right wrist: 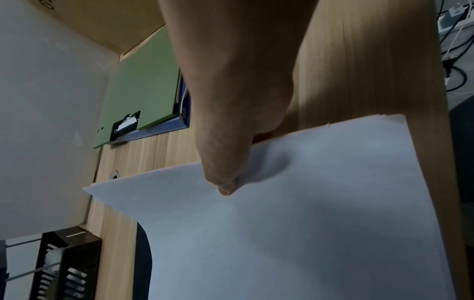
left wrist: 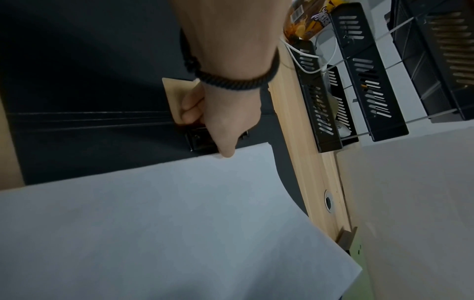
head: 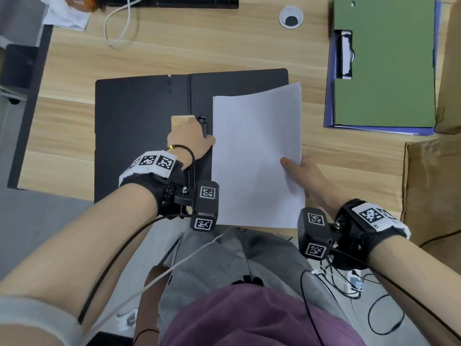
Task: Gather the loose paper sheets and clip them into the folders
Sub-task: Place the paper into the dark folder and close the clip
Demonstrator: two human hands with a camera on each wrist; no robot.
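Observation:
An open black folder (head: 139,113) lies flat on the wooden desk. Its black spring clip (head: 203,126) sits just right of the spine, with a tan tab (head: 180,119) beside it. My left hand (head: 190,141) grips the clip lever (left wrist: 200,140), fingers curled on it, thumb touching the paper's left edge. A stack of white paper sheets (head: 257,156) lies over the folder's right half. My right hand (head: 296,171) pinches the stack's right edge, thumb on top (right wrist: 225,186); the fingers beneath are hidden.
A closed green folder (head: 384,63) lies on a blue one (head: 330,101) at the far right. Cardboard boxes (head: 431,181) stand at the right edge. A white cable (head: 119,28) loops at the back, by a desk grommet (head: 291,17) and black file racks (left wrist: 369,71).

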